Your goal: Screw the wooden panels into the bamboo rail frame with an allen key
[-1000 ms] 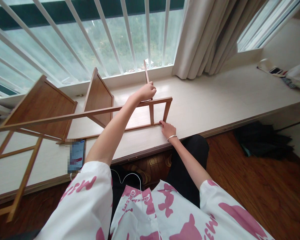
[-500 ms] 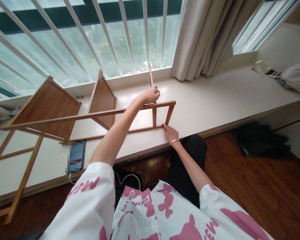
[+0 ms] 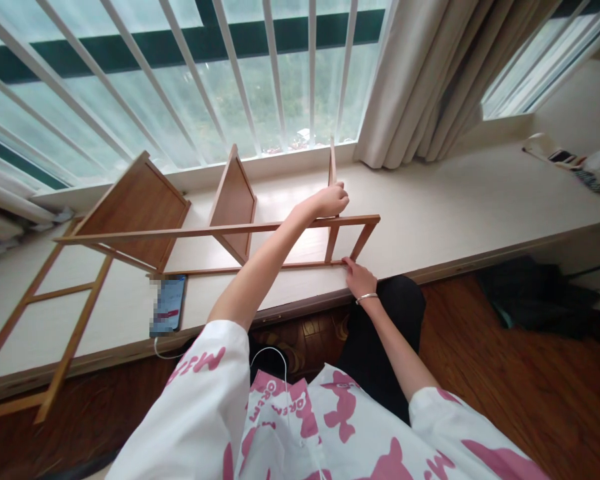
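Observation:
A partly assembled wooden shelf rack lies on its side, with its long side frame running left to right. Two wooden shelf boards stand upright at its left and middle. My left hand reaches over the upper rail, fingers curled round a third, narrow-looking board near the frame's right end. Low at that same end, my right hand pinches the lower rail beside the crosspiece. The right fingertips are partly hidden against the wood.
A ladder-like wooden frame hangs over the left front edge of the pale window ledge. A phone with a white cable lies by the rack. Window bars and a curtain stand behind; a dark cloth heap is on the floor.
The view has swung left, so the rack, phone and hands appear farther right. Both hands keep their places on the rack, with no clear shift of its parts.

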The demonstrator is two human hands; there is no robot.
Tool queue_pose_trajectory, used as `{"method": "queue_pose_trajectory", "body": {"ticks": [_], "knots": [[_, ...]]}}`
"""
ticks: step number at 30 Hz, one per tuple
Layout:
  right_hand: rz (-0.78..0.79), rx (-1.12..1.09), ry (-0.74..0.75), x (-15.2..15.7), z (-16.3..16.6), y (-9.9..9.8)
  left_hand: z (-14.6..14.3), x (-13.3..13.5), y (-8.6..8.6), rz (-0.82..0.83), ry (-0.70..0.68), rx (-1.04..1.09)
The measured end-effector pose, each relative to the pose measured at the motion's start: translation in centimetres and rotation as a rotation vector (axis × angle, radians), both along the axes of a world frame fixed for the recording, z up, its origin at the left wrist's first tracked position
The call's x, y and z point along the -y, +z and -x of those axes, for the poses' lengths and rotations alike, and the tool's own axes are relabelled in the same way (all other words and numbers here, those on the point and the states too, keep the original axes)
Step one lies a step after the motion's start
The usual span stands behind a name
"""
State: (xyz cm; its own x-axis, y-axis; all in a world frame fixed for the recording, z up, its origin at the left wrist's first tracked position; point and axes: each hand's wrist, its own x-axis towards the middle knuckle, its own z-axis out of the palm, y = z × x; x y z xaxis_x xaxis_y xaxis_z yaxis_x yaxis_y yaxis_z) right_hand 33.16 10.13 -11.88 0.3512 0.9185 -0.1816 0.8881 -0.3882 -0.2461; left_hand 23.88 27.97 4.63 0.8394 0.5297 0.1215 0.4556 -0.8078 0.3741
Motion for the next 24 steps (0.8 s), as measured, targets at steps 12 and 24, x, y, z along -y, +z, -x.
{"method": "queue_pose_trajectory", "body": {"ticks": [12,24], "knots": [[-0.049,-0.03,-0.031,1.1,0.2,0.2,-0.2,1.5,0.8,-0.018,-0.031,-0.03],[-0.276,-0.318,-0.073,2.3,1.0,-1.7,-0.7,0.8,0.2,-0.018,-0.025,-0.012]]}}
